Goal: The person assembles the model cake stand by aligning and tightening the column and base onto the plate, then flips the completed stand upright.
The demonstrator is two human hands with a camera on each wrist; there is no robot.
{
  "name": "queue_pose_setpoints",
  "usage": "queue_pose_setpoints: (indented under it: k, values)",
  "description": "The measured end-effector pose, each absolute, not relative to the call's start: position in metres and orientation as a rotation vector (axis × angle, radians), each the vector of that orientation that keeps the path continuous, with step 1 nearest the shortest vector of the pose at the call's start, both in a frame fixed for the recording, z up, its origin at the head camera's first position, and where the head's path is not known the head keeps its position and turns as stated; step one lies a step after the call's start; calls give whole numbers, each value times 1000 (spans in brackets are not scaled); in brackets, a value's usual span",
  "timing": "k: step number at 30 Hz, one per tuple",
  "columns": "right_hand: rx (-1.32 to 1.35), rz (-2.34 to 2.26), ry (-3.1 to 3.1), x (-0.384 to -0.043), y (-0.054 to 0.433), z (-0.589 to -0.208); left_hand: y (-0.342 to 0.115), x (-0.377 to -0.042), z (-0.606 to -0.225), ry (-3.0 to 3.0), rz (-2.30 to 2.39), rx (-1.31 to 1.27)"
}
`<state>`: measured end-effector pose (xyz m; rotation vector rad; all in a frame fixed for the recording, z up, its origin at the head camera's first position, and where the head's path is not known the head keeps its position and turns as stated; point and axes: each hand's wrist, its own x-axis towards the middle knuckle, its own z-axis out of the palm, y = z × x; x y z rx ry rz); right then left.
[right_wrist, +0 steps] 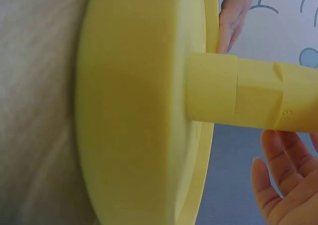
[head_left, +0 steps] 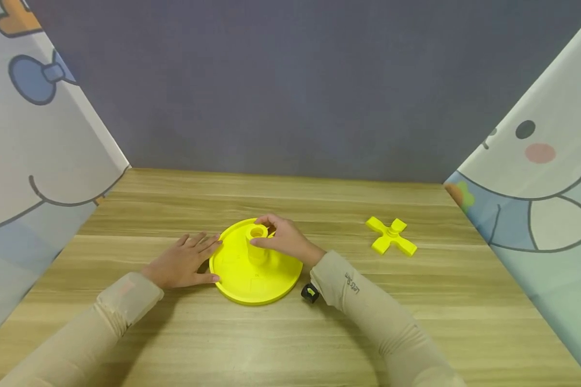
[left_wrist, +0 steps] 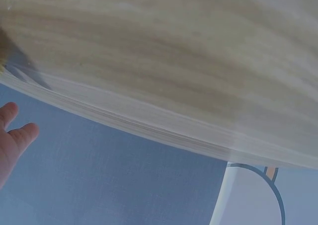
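Observation:
A round yellow base plate (head_left: 237,285) with a raised rim lies on the wooden table. From its middle rises an upright, hollow yellow tube (head_left: 258,253), which shows in the right wrist view as two sections meeting at a seam. The right hand (head_left: 290,239) holds the tube near its top, thumb on the near side and fingers behind. At the plate's left edge, the left hand (head_left: 186,262) rests with fingers spread, thumb and fingertips on the rim. Only a few left fingertips (left_wrist: 24,133) enter the left wrist view.
To the right lies a yellow cross-shaped piece (head_left: 391,234) with a small round hub. A small black device (head_left: 310,293) is at the right wrist, beside the sleeve. A grey panel (head_left: 290,97) stands behind the table, with cartoon-printed panels (head_left: 552,177) along both sides.

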<state>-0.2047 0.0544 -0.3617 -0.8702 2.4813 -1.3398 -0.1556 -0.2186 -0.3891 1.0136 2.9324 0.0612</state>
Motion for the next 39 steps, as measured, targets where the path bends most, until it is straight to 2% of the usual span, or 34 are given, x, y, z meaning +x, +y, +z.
queue_pose_setpoints:
  k: [10,22,39]
  values:
    - [-973,-1319,2332,-208,61,-362,-219,-153,-388,2930,71,1004]
    - [-799,-1402,2450,-203,52,-361,-218,-154,-388,2920,66,974]
    - [-819,-1420,2404,-199,56,-361,-219,-153,-388,2935,70,997]
